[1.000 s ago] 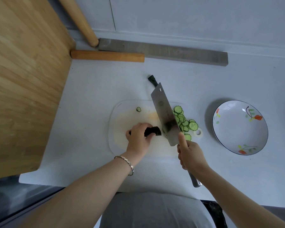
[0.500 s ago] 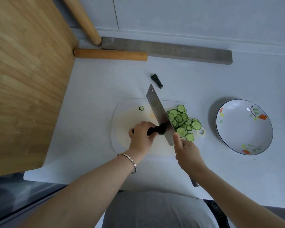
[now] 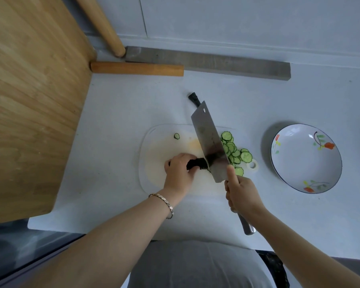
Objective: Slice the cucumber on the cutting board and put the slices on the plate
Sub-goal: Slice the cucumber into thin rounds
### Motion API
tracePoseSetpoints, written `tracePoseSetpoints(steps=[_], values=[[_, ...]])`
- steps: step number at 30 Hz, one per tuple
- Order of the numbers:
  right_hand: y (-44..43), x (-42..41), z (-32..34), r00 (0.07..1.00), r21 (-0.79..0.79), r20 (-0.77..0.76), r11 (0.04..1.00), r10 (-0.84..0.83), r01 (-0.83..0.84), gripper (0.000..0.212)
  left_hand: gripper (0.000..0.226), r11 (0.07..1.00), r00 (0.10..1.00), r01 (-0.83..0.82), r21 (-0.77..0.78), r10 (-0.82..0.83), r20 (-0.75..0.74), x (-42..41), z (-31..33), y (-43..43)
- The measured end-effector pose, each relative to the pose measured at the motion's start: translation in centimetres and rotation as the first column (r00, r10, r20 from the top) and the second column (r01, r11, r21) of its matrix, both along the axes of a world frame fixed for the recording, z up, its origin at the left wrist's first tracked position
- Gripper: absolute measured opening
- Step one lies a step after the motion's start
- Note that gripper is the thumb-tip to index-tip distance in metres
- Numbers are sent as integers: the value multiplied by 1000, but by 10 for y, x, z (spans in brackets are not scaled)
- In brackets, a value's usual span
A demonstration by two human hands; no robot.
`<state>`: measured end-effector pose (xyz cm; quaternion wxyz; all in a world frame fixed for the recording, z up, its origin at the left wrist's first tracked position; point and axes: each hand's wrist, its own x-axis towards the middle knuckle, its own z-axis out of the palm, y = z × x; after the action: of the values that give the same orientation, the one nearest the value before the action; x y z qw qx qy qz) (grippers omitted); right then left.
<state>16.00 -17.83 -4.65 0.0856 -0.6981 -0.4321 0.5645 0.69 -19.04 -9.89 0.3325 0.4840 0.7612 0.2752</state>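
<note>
On the white cutting board (image 3: 154, 183) my left hand (image 3: 180, 169) grips a short dark stub of cucumber (image 3: 199, 163). My right hand (image 3: 241, 194) holds the cleaver (image 3: 209, 142) by its handle, index finger along the blade. The blade stands against the cut end of the stub. Several green cucumber slices (image 3: 234, 151) lie heaped right of the blade. One small slice (image 3: 176, 136) lies apart at the board's far left. The flowered plate (image 3: 306, 159) to the right holds nothing.
A dark cucumber end piece (image 3: 193, 98) lies on the counter beyond the board. A wooden block (image 3: 136, 68) and a grey bar (image 3: 216, 62) lie along the back wall. A large wooden board (image 3: 29, 100) fills the left side.
The cleaver has come up from its lower chop of half a second ago and its blade covers part of the dark end piece again. My left hand stays on the stub.
</note>
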Motion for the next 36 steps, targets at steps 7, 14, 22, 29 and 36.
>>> tracePoseSetpoints(steps=[7, 14, 22, 29, 36], values=[[-3, -1, 3, 986, 104, 78, 982, 147, -155, 55, 15, 1000, 999, 26, -13, -26, -26, 0, 0, 0], [-5, -5, 3, 981, 115, 117, 979, 157, -171, 51, 15, 999, 998, 44, -23, -45, -47, -1, -1, 1], [-5, -11, -3, 977, 96, 149, 982, 150, -165, 53, 14, 999, 999, 26, -28, -27, -35, 0, 0, 2], [-8, -16, -17, 986, 35, 122, 992, 114, -119, 55, 16, 999, 999, 38, 21, -38, -4, -3, 2, 0], [-6, -3, -6, 999, -38, -26, 999, -22, 21, 53, 17, 998, 999, 52, 22, -52, -12, -6, 3, -2]])
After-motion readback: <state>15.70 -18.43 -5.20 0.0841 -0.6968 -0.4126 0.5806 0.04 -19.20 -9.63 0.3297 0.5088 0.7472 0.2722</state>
